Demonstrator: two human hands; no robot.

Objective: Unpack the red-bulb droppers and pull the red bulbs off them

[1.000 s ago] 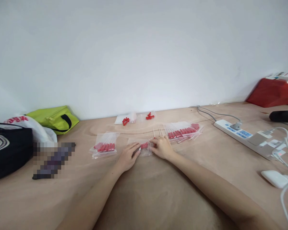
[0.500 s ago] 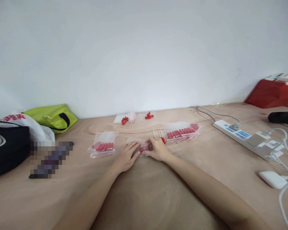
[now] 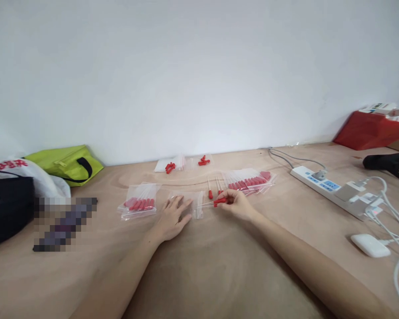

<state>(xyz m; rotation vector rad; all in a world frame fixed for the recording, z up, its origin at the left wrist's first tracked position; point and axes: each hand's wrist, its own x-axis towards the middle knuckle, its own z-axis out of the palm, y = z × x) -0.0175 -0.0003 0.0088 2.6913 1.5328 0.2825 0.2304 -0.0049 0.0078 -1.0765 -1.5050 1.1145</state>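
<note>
My left hand [image 3: 173, 214] lies flat with fingers spread on a small clear zip bag [image 3: 190, 200] in the middle of the wooden table. My right hand [image 3: 236, 202] pinches a red-capped clear dropper [image 3: 217, 202] just right of the bag's mouth, its clear stem pointing at the bag. Two more droppers [image 3: 214, 188] lie loose behind it. A filled bag of red-capped droppers [image 3: 139, 204] lies to the left, and a stack of filled bags [image 3: 249, 180] lies behind my right hand.
Two bags with loose red caps [image 3: 185, 164] sit near the wall. A green pouch [image 3: 68, 163], a white plastic bag [image 3: 26, 175] and a black bag [image 3: 3, 204] stand at the left. A white power strip [image 3: 332, 190] with plugs and cables, a white charger [image 3: 367, 245] and a red box [image 3: 369, 130] are at the right.
My right hand has drawn back to the right from the bag and now holds a single dropper outside it. My left hand has flattened on the bag. The view shifted slightly left.
</note>
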